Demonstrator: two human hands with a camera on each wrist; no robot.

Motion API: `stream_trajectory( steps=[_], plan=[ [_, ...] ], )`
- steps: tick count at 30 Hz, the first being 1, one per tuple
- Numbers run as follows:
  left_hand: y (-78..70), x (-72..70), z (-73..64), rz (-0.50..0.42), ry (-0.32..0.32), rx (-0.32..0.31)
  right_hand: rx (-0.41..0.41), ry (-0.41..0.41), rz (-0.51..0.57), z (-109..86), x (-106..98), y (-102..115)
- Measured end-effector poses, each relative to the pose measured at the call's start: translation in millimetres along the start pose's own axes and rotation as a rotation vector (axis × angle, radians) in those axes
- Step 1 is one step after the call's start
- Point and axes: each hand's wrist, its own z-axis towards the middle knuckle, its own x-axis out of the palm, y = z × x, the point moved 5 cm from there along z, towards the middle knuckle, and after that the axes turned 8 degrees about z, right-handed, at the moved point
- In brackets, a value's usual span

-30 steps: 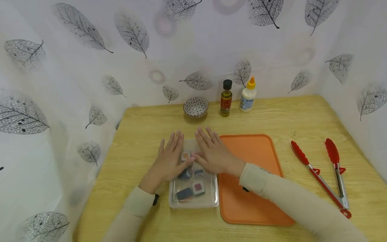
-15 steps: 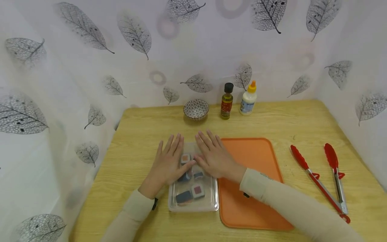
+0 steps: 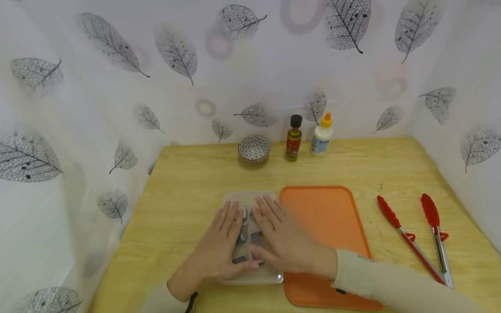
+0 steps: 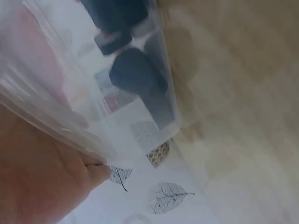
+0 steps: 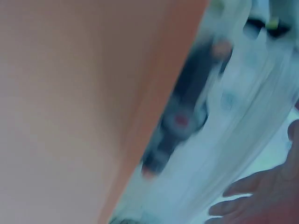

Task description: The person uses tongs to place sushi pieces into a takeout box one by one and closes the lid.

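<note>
A clear lidded plastic box (image 3: 250, 195) sits near the middle of the table, its long side beside an orange tray (image 3: 332, 213). Several dark blue and white small pieces (image 4: 138, 72) show through its wall in the left wrist view. My left hand (image 3: 215, 250) lies flat across the left part of the lid, fingers straight and pointing away from me. On the right part, my right hand (image 3: 287, 243) rests likewise, with its forearm across the tray. Both thumbs point inward and come close together over the near half of the lid. My palms hide much of the contents.
Red-tipped tongs (image 3: 419, 251) lie spread at the right. Along the back stand a patterned bowl (image 3: 254, 149), a dark-capped bottle (image 3: 293, 141) with a red label, and a white glue bottle (image 3: 321, 141) with a yellow cap. Leaf-patterned curtains enclose the table.
Both hands have slid toward me along the lid, from its far end to its middle and near half. The head view has tilted slightly, so everything sits lower in it.
</note>
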Motion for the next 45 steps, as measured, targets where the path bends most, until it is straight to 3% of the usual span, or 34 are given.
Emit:
stream_trajectory(
  steps=[2,5,13,22,28,31,35,40,42,45],
  plan=[
    [-4.3,1.2,-5.8,0.029,0.001,0.0,0.011,0.071,0.018,-12.7,7,8],
    [-6.2,3.0,-9.1,0.057,-0.015,-0.008,0.022,0.1,-0.006,-20.8,16,13],
    [-8.0,10.4,-8.5,0.072,-0.04,-0.016,-0.031,-0.002,-0.092,-25.4,23,15],
    [-8.5,7.7,-0.2,0.095,-0.045,-0.014,-0.074,-0.111,-0.167,-26.4,21,11],
    [-3.9,4.4,3.2,0.026,-0.026,-0.029,-0.039,0.007,-0.061,-25.4,13,5],
    [6.8,-1.3,13.4,-0.007,-0.041,-0.075,0.0,0.059,0.001,-17.0,1,-5],
    [25.4,-1.2,30.6,0.021,-0.017,-0.143,0.058,0.035,0.004,8.1,-9,-27],
    [32.4,12.4,34.0,0.013,0.089,-0.148,0.101,0.119,-0.012,26.5,3,-48],
    [31.5,15.3,32.0,-0.009,0.101,-0.147,0.108,0.157,-0.013,27.3,9,-50],
    [30.1,16.6,30.3,-0.027,0.1,-0.149,0.099,0.145,0.008,27.0,12,-51]
  ],
)
